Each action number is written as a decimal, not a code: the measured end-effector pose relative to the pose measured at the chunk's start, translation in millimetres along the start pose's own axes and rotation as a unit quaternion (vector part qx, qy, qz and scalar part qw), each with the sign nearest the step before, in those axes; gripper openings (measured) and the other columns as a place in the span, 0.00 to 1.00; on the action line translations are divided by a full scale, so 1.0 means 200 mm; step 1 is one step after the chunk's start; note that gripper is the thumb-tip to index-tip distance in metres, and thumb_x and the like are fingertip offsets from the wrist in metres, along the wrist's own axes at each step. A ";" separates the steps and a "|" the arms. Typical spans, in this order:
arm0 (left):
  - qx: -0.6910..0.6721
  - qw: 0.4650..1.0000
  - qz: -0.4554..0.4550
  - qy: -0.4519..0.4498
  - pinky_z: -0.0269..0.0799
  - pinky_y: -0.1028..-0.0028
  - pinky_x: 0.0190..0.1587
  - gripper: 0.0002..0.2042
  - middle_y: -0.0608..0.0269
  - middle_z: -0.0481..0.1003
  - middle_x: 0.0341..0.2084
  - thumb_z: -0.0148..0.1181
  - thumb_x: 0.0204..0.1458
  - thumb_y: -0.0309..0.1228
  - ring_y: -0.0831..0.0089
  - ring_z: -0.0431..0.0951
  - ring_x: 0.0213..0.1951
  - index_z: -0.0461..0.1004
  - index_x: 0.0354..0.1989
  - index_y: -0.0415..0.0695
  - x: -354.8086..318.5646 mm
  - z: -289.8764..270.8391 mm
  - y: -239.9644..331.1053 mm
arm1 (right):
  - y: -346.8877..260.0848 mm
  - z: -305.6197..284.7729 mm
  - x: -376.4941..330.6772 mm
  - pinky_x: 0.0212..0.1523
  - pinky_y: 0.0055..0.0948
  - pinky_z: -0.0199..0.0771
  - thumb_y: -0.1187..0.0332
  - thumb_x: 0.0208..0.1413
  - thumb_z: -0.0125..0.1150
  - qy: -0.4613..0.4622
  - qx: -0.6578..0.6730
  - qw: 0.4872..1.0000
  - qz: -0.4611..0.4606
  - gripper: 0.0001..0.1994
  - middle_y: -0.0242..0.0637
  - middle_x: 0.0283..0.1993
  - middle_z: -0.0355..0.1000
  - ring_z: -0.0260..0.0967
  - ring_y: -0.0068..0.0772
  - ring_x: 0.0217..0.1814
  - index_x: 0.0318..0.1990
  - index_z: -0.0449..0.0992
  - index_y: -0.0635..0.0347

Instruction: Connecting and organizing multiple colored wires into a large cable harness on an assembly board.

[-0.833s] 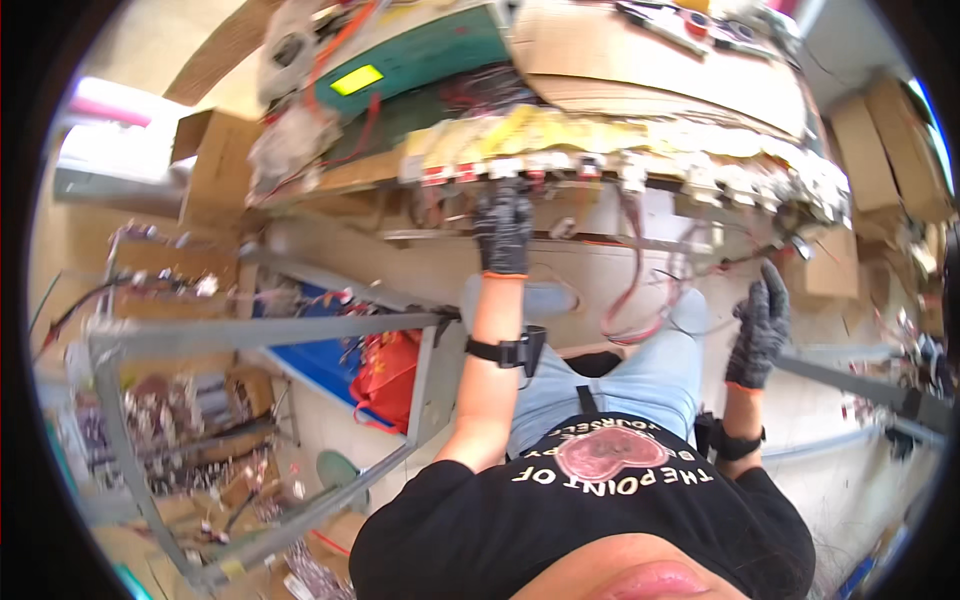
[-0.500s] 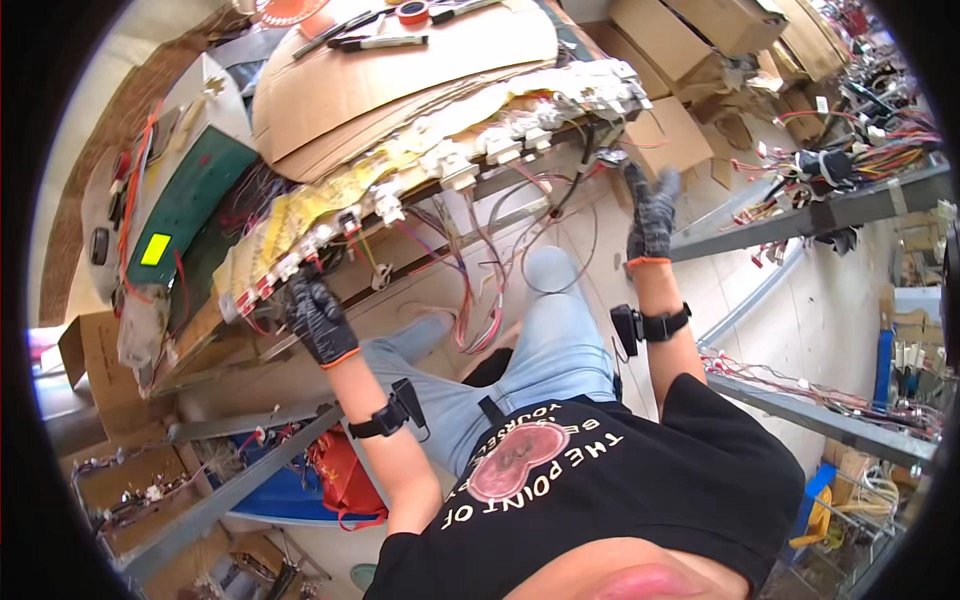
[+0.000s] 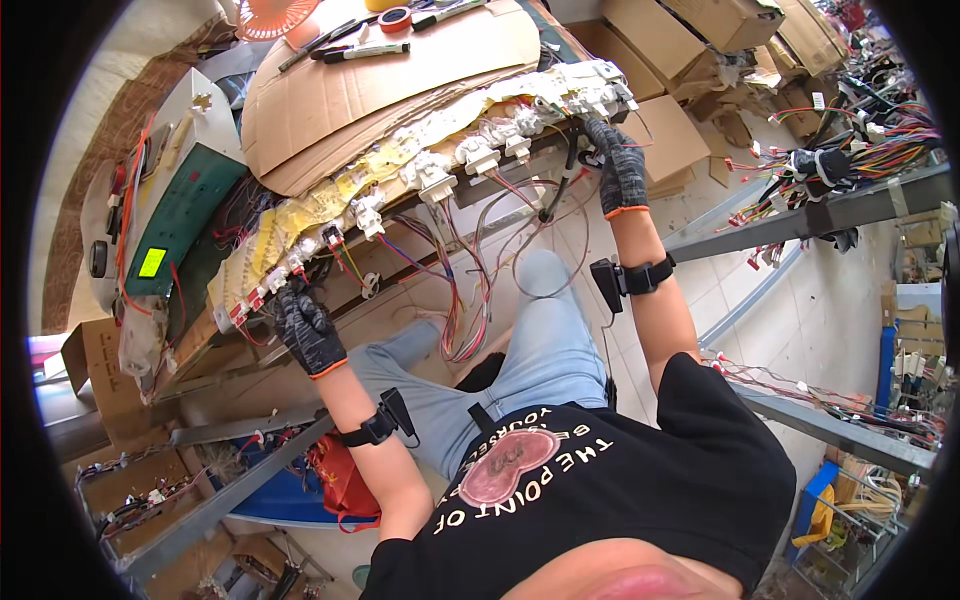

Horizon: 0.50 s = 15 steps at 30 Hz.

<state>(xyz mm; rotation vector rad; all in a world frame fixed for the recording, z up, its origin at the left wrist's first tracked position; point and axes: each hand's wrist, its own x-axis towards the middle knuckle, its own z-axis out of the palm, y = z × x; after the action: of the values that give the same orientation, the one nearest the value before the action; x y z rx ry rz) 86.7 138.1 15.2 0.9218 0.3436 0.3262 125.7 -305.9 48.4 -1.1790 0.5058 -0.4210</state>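
A long row of white plug connectors (image 3: 435, 175) runs along the front edge of the bench, backed by yellowed tape (image 3: 380, 145). At its left end my left hand (image 3: 307, 330), in a dark grey knitted glove, has curled fingers against the small red and white connectors (image 3: 270, 283). My right hand (image 3: 622, 170), gloved the same way, reaches the right end of the row. Its fingers are bent together at the connectors there, beside a black cable (image 3: 570, 160); what they grip is hidden. Bundled coloured wires (image 3: 460, 320) hang below the row in loops.
Behind the row lies rounded cardboard (image 3: 400, 95) with marker pens (image 3: 365, 52) and a red tape roll (image 3: 396, 18). A green-fronted tester (image 3: 180, 225) with a lit display stands left. Cardboard boxes (image 3: 660, 140) sit back right, near a metal rail (image 3: 800, 210) with wire bundles.
My right hand has moved left from beside the row, with fingers apart, to the connectors at its right end. My left hand stays at the left end. The view has shifted slightly.
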 end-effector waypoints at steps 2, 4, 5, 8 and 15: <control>-0.002 1.000 -0.008 -0.004 0.51 0.88 0.07 0.07 0.66 0.71 0.22 0.46 0.55 0.28 0.89 0.60 0.13 0.70 0.38 0.40 0.00 0.01 0.00 | -0.02 0.02 0.00 0.30 0.27 0.71 0.67 0.46 0.60 0.019 -0.016 1.000 0.012 0.12 0.34 0.35 0.73 0.69 0.25 0.36 0.37 0.75 0.61; -0.005 1.000 -0.016 -0.006 0.52 0.88 0.07 0.08 0.67 0.71 0.23 0.46 0.56 0.28 0.89 0.60 0.13 0.70 0.38 0.40 0.00 0.02 0.00 | -0.02 0.01 0.02 0.29 0.27 0.71 0.66 0.45 0.61 0.016 -0.013 1.000 0.016 0.12 0.33 0.35 0.73 0.69 0.25 0.36 0.38 0.75 0.61; 0.002 1.000 -0.016 -0.008 0.51 0.88 0.07 0.08 0.68 0.70 0.21 0.46 0.56 0.29 0.89 0.59 0.12 0.70 0.38 0.40 0.00 0.03 0.00 | -0.02 0.01 0.03 0.29 0.28 0.71 0.65 0.45 0.61 0.013 -0.011 1.000 0.020 0.13 0.33 0.36 0.72 0.68 0.24 0.36 0.38 0.75 0.61; 0.020 1.000 -0.002 -0.014 0.48 0.88 0.07 0.08 0.70 0.67 0.17 0.46 0.56 0.30 0.89 0.57 0.11 0.69 0.38 0.41 0.00 0.04 -0.01 | -0.02 0.03 0.07 0.29 0.28 0.71 0.64 0.44 0.62 0.023 -0.032 0.999 0.035 0.14 0.34 0.36 0.72 0.68 0.26 0.37 0.38 0.75 0.60; 0.414 0.865 0.284 0.015 0.56 0.80 0.14 0.08 0.69 0.63 0.15 0.45 0.55 0.33 0.81 0.60 0.15 0.70 0.32 0.44 0.02 -0.09 0.00 | 0.02 0.12 0.04 0.33 0.27 0.72 0.60 0.50 0.56 -0.037 -0.048 0.998 0.003 0.16 0.37 0.37 0.72 0.71 0.30 0.36 0.42 0.73 0.61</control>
<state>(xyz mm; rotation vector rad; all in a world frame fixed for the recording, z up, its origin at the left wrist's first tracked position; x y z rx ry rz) 82.6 152.1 4.0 1.8801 0.2255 0.7674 146.8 -290.5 50.6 -1.2803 0.4695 -0.3494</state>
